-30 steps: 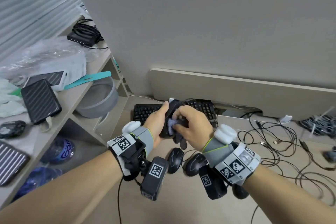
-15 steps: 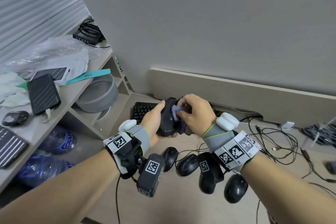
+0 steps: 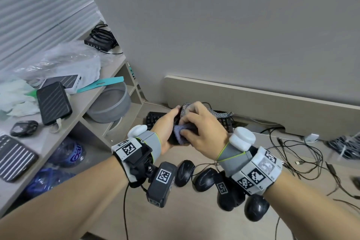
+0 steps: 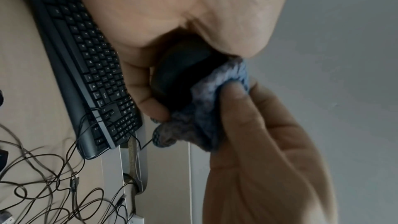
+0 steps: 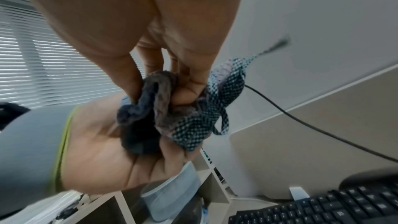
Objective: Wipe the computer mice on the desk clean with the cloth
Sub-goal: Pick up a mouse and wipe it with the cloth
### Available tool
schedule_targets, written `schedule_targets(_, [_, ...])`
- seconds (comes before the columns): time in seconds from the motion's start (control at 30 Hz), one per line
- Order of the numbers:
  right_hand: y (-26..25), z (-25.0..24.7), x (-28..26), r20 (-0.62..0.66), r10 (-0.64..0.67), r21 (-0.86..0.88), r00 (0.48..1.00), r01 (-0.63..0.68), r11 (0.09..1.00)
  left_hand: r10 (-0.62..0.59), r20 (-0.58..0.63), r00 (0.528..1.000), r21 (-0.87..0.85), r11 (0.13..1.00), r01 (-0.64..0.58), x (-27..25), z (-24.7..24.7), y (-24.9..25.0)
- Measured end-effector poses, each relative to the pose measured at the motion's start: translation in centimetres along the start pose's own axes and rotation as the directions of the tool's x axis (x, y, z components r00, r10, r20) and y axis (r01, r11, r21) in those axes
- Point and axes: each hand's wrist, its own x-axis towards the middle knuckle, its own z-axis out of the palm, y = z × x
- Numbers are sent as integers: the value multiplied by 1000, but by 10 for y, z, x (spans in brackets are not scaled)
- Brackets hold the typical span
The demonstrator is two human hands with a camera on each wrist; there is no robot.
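Note:
My left hand [image 3: 165, 128] grips a black mouse [image 4: 183, 72] held up above the desk [image 3: 194, 220], its cord [image 5: 312, 125] trailing off to the right. My right hand [image 3: 200, 126] pinches a bunched blue-grey cloth [image 3: 182, 132] and presses it against the mouse's side; the cloth [image 4: 206, 108] [image 5: 172, 108] has a checked mesh backing. The mouse [image 5: 140, 139] is mostly hidden between cloth and palm. Three more black mice lie on the desk below my wrists: one [image 3: 184, 170] left, one [image 3: 205, 179] middle, one [image 3: 256, 207] right.
A black keyboard [image 3: 155, 119] [image 4: 86, 67] lies against the back panel behind my hands. Tangled cables [image 3: 302, 154] spread over the right of the desk. A shelf [image 3: 78, 111] on the left holds power banks, plastic bags and a grey bowl [image 3: 111, 105].
The right hand with the cloth has slid down along the mouse toward me. Both hands stay raised over the keyboard; the head view has shifted slightly.

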Motion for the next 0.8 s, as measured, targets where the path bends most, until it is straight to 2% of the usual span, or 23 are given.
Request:
schedule_targets(0.13, [10, -4, 0, -88, 44, 7, 995, -44, 999, 36, -44, 998, 87, 996, -32, -3, -8, -2])
schedule_targets(0.33, [-2, -5, 12, -129, 79, 30, 989, -76, 997, 39, -29, 999, 109, 993, -36, -4, -9, 0])
schedule_targets(0.43, [8, -5, 11, -187, 72, -8, 980, -75, 997, 90, -30, 995, 100, 991, -87, -4, -12, 6])
schedule_targets(0.5, [11, -4, 8, -140, 117, -44, 983, -124, 991, 96, -45, 994, 117, 989, -90, -4, -14, 6])
schedule_targets(0.57, [7, -3, 11, -102, 98, -51, 990, -104, 993, 82, -52, 995, 118, 990, -75, -4, -14, 3])
schedule_targets(0.7, [9, -7, 19, -205, 126, -31, 971, -135, 990, 96, -46, 994, 92, 992, -92, -4, -12, 2])
schedule_targets(0.8, [-1, 0, 12, -87, 88, -83, 992, -95, 992, 89, -41, 995, 118, 989, -83, -5, -12, 1])
